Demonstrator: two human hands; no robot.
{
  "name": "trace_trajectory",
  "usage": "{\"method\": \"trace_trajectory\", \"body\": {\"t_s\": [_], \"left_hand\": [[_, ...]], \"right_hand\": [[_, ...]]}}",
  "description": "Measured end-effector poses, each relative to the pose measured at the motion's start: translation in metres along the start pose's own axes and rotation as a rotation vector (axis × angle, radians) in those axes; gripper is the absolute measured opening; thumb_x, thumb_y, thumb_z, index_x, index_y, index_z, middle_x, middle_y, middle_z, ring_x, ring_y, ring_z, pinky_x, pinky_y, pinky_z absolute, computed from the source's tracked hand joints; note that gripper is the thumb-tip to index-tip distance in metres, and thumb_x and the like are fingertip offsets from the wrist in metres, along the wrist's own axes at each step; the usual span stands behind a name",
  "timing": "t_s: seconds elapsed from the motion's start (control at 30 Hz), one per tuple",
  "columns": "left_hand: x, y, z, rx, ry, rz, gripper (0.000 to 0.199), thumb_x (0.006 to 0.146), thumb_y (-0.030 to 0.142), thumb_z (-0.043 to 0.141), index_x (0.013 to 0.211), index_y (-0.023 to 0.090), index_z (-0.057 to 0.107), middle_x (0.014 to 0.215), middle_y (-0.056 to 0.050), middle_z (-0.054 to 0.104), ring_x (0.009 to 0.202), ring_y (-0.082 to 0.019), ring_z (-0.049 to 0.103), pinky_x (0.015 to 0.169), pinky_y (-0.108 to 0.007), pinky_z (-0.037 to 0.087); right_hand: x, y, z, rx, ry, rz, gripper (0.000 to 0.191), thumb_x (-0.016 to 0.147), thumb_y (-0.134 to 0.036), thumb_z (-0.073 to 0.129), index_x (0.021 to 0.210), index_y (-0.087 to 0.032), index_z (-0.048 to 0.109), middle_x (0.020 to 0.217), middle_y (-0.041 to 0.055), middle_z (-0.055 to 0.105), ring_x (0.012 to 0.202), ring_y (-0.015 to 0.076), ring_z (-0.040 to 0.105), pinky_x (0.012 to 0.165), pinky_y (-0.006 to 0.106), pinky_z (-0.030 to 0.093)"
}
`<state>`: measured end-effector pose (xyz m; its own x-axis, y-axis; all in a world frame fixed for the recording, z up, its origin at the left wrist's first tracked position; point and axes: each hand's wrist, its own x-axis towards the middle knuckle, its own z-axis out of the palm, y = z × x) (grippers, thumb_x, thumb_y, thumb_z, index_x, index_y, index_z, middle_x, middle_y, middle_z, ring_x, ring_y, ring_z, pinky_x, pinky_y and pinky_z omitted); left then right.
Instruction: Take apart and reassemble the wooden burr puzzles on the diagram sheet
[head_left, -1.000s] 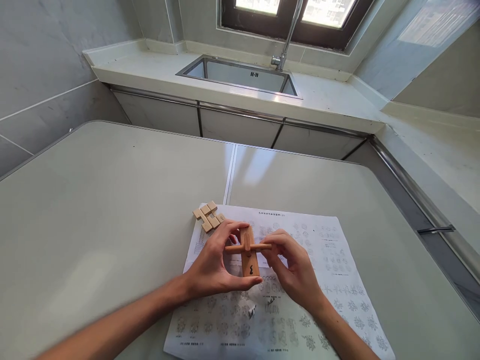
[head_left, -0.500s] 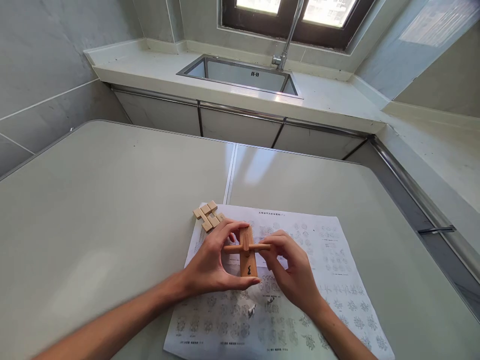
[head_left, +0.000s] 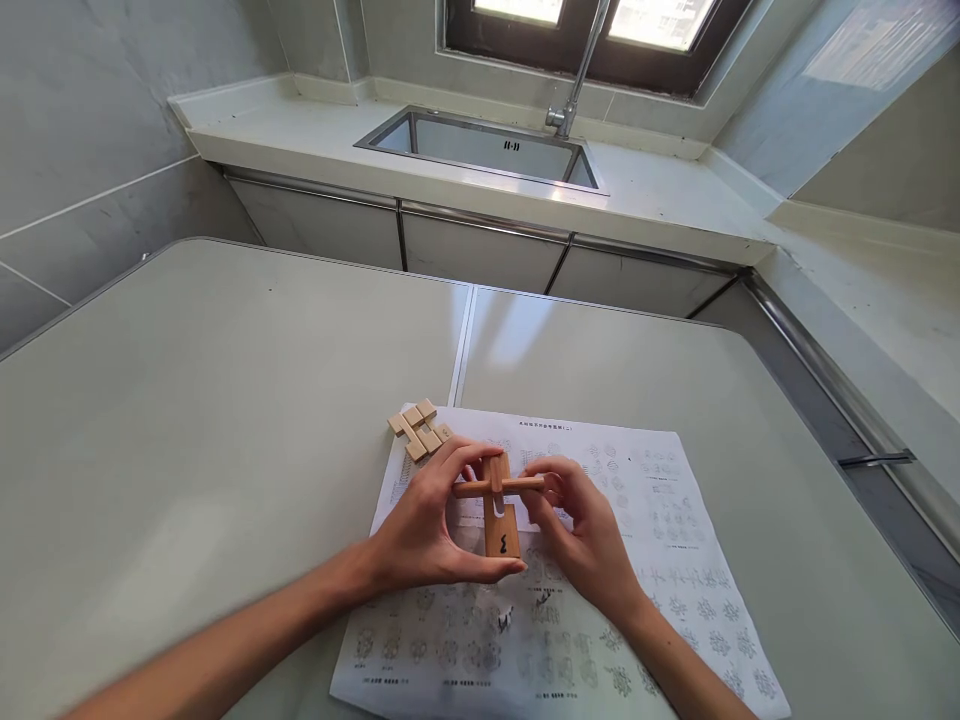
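My left hand (head_left: 431,515) grips a flat wooden puzzle block (head_left: 502,543) by its far and near ends, thumb on the near end. The block bears a dark handwritten mark and has a slot through which the paper shows. Across its far half lies a wooden crosspiece (head_left: 517,486), its thin bar running left to right. My right hand (head_left: 574,525) is closed in a pinch at the bar's right end. The bar's left end reaches into the space inside my left hand's curve. Beneath both hands is a large printed sheet (head_left: 645,590) with rows of small diagrams.
Several pale wooden puzzle pieces (head_left: 416,430) lie by the sheet's far left corner, just beyond my left hand. The grey-white table (head_left: 225,400) has a seam (head_left: 463,340) down its middle. Behind it are a counter with a sink (head_left: 480,150) and a tap (head_left: 562,118).
The crosspiece has shifted away from me along the block, and a gap of the slot now shows on its near side. Both hands stay in nearly the same place.
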<state>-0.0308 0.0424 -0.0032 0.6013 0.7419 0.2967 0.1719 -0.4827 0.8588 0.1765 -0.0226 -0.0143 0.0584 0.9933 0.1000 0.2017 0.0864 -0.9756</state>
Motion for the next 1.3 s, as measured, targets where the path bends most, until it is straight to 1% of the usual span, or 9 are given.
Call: {"method": "trace_trajectory", "body": {"t_s": [0.13,0.27,0.4,0.53,0.73,0.9,1.07,1.2,1.3], "left_hand": [[0.0,0.001,-0.003,-0.079,0.01,0.001,0.09,0.064,0.048,0.098,0.139,0.027,0.054,0.126,-0.009,0.063,0.114,-0.029,0.062,0.099,-0.042,0.052],[0.0,-0.002,-0.005,-0.256,-0.06,-0.047,0.088,0.067,0.052,0.096,0.141,0.027,0.056,0.13,-0.011,0.063,0.118,-0.032,0.064,0.105,-0.047,0.05],[-0.002,-0.006,-0.005,-0.444,-0.173,-0.096,0.093,0.066,0.051,0.095,0.146,0.026,0.054,0.13,-0.011,0.065,0.123,-0.035,0.063,0.11,-0.051,0.048],[-0.003,-0.01,-0.005,-0.527,-0.215,-0.12,0.099,0.062,0.047,0.097,0.148,0.026,0.051,0.126,-0.01,0.067,0.119,-0.034,0.065,0.109,-0.052,0.049],[-0.003,-0.015,-0.006,-0.498,-0.168,-0.154,0.1,0.057,0.047,0.1,0.145,0.027,0.057,0.133,-0.013,0.066,0.123,-0.036,0.063,0.111,-0.053,0.048],[0.001,-0.01,-0.009,-0.585,-0.134,-0.225,0.086,0.071,0.058,0.091,0.144,0.026,0.058,0.142,-0.015,0.063,0.131,-0.037,0.06,0.11,-0.052,0.048],[0.005,-0.008,-0.009,-0.718,-0.146,-0.301,0.074,0.088,0.074,0.067,0.14,0.023,0.065,0.129,-0.015,0.068,0.102,-0.028,0.066,0.096,-0.046,0.051],[0.006,-0.014,-0.007,-0.928,-0.155,-0.318,0.064,0.098,0.073,0.049,0.134,0.025,0.07,0.135,-0.016,0.068,0.103,-0.028,0.066,0.094,-0.046,0.05],[0.007,-0.016,-0.007,-1.01,-0.164,-0.36,0.062,0.1,0.07,0.048,0.135,0.025,0.07,0.138,-0.017,0.069,0.102,-0.028,0.066,0.099,-0.049,0.049]], "right_hand": [[0.001,0.0,0.0,0.302,-0.246,0.175,0.036,0.106,-0.052,0.058,0.13,-0.026,0.057,0.107,0.0067,0.069,0.072,0.0146,0.063,0.059,0.027,0.053],[0.001,0.001,-0.003,0.424,-0.462,0.23,0.031,0.105,-0.047,0.062,0.125,-0.023,0.062,0.093,0.0039,0.067,0.067,0.0128,0.062,0.055,0.024,0.051],[0.0,0.006,-0.008,0.567,-0.548,0.292,0.025,0.103,-0.041,0.068,0.114,-0.02,0.064,0.08,0.0007,0.067,0.061,0.0112,0.062,0.054,0.023,0.049],[0.001,0.011,-0.011,0.695,-0.61,0.333,0.026,0.103,-0.044,0.067,0.107,-0.018,0.065,0.076,0.0009,0.067,0.056,0.0096,0.059,0.054,0.022,0.047],[0.0,0.011,-0.014,0.839,-0.501,0.41,0.03,0.1,-0.049,0.069,0.1,-0.019,0.066,0.066,-0.0021,0.06,0.046,0.0069,0.045,0.047,0.021,0.038],[0.006,0.001,-0.018,0.81,-0.248,0.381,0.034,0.092,-0.055,0.074,0.095,-0.022,0.064,0.06,-0.0055,0.05,0.042,0.0082,0.033,0.042,0.023,0.028],[0.015,-0.009,-0.02,0.568,0.02,0.356,0.033,0.095,-0.053,0.071,0.091,-0.021,0.061,0.073,-0.0012,0.061,0.049,0.0086,0.042,0.045,0.024,0.038],[0.017,-0.009,-0.018,0.548,-0.006,0.47,0.038,0.093,-0.053,0.075,0.088,-0.019,0.061,0.079,-0.0001,0.066,0.049,0.0059,0.051,0.039,0.017,0.038],[0.017,-0.008,-0.017,0.636,-0.078,0.591,0.038,0.091,-0.053,0.078,0.093,-0.019,0.061,0.079,0.0,0.067,0.047,0.0059,0.053,0.033,0.014,0.037]]}}
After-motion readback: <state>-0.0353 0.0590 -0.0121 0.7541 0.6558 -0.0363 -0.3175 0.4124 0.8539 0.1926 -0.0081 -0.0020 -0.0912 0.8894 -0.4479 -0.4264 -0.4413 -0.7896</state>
